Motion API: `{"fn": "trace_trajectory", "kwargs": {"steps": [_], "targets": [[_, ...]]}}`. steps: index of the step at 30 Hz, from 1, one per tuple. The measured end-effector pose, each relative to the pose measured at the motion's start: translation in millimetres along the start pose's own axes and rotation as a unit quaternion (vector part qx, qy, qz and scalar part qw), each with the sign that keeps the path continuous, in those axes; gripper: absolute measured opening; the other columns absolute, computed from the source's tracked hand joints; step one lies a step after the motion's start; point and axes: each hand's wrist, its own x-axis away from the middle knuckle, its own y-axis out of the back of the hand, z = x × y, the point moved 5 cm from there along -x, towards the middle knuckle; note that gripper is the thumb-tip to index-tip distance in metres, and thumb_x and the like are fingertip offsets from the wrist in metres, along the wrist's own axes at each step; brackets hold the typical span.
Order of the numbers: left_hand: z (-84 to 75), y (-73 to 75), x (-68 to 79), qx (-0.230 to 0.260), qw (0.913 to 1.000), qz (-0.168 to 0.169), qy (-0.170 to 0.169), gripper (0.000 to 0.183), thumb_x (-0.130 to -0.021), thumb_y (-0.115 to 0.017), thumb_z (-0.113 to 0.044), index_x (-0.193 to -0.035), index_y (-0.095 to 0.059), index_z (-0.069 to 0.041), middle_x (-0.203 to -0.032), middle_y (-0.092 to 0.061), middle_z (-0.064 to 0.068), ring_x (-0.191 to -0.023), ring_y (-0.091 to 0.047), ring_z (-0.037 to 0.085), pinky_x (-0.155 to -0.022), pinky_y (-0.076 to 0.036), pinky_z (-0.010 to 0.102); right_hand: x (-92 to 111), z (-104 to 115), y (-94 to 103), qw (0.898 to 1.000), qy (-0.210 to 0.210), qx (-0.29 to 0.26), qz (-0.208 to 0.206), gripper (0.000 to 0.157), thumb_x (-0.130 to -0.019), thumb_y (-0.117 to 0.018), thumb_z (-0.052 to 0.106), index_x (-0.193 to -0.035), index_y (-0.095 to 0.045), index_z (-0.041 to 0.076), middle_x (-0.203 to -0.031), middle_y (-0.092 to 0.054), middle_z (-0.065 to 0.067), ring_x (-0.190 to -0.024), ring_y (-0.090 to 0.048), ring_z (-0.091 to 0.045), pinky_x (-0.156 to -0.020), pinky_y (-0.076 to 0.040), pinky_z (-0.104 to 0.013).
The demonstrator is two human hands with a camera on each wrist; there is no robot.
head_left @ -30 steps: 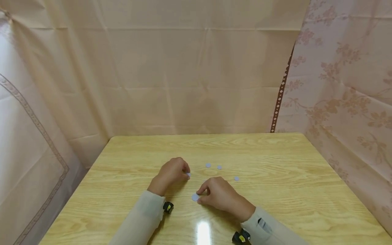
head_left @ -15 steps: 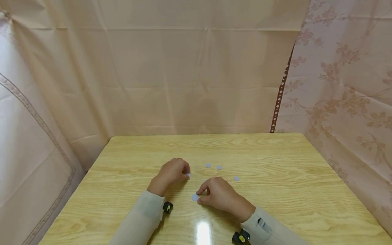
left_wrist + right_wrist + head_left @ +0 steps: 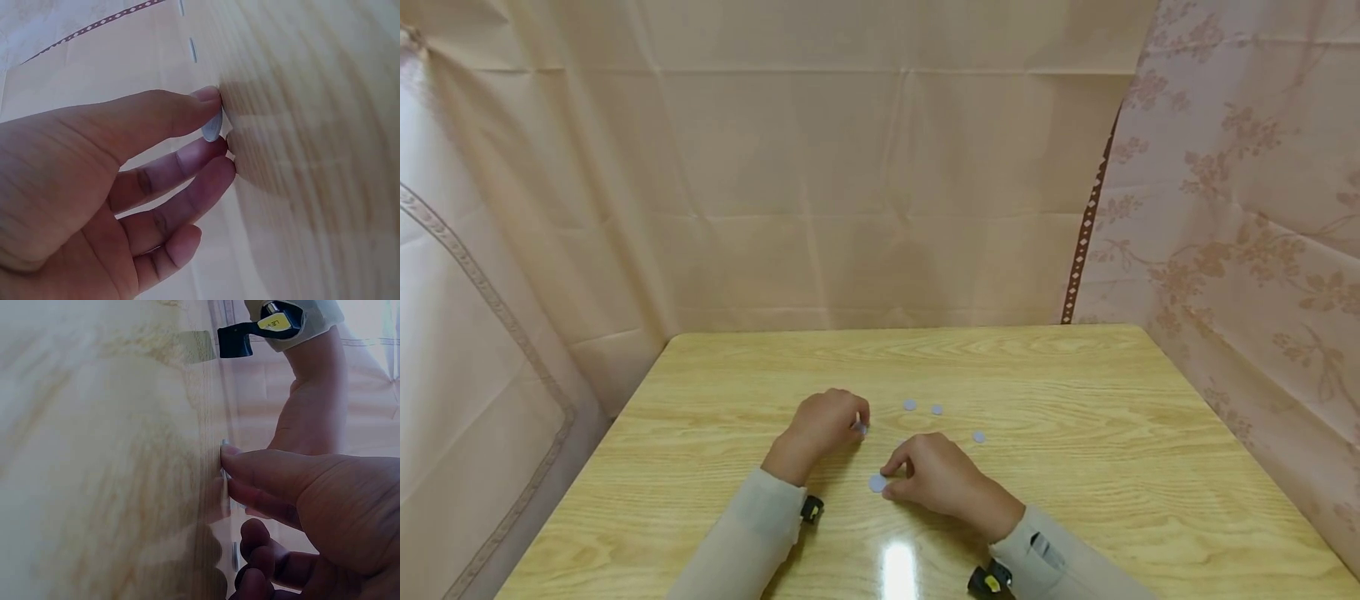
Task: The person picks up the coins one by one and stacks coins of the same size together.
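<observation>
A round, pale near disc (image 3: 877,482) lies flat on the table (image 3: 1120,467), low in the middle of the head view; the right hand (image 3: 936,475) holds it by its edge with thumb and pointing finger; the other fingers are bent.

A second pale disc (image 3: 861,428) is a bit higher and to the left; the left hand (image 3: 823,423) pinches it by thumb and finger, and the left wrist view shows it tipped up on the wood.

Three loose discs (image 3: 910,405) lie to the right of the left hand, well apart from it; two are near each other and one is farther right and lower.

Each arm has a pale sleeve (image 3: 741,533) and a black gadget (image 3: 811,509); tan cloth (image 3: 865,167) fills the top, with flowery cloth (image 3: 1247,208) at upper right.
</observation>
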Motion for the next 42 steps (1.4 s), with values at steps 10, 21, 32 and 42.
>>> {"fn": "trace_trajectory", "kwargs": {"steps": [10,21,32,42], "targets": [[3.5,-1.5,1.9,0.135,0.9904,0.020,-0.019,0.008,-0.087,-0.083,-0.008,-0.094,-0.080,-0.010,-0.093,-0.077,0.000,-0.086,-0.069,0.014,-0.080,-0.059,0.037,0,-2,-0.3,1.000,0.005,-0.007,0.003,0.023,-0.086,-0.085,0.028,-0.105,-0.083,0.016,-0.054,-0.055,0.009,-0.044,-0.037,-0.002,-0.043,-0.029,-0.017],[8.3,1.2,8.0,0.185,0.9821,0.035,-0.012,0.011,-0.083,-0.083,-0.001,-0.092,-0.083,-0.008,-0.095,-0.079,0.003,-0.082,-0.067,0.012,-0.077,-0.059,0.036,-1,-2,1.0,1.000,0.002,-0.001,-0.002,0.021,-0.085,-0.086,0.028,-0.103,-0.083,0.017,-0.058,-0.058,0.011,-0.045,-0.038,-0.001,-0.043,-0.030,-0.018],[15.8,-2.8,10.6,0.219,0.9744,0.051,-0.001,0.012,-0.082,-0.087,-0.006,-0.092,-0.081,-0.011,-0.088,-0.077,-0.003,-0.077,-0.066,0.008,-0.073,-0.058,0.030,-2,-3,-0.4,1.000,-0.001,0.002,-0.001,0.020,-0.085,-0.086,0.029,-0.102,-0.084,0.018,-0.057,-0.058,0.010,-0.046,-0.039,-0.002,-0.044,-0.031,-0.019],[20.4,0.7,14.9,0.292,0.9560,0.032,0.000,0.018,-0.080,-0.091,-0.025,-0.092,-0.078,-0.024,-0.097,-0.071,-0.009,-0.090,-0.065,0.015,-0.079,-0.056,0.033,-1,-3,0.0,1.000,0.005,0.003,0.003,0.021,-0.085,-0.086,0.029,-0.102,-0.083,0.018,-0.062,-0.060,0.011,-0.048,-0.043,-0.003,-0.045,-0.035,-0.019]]}}
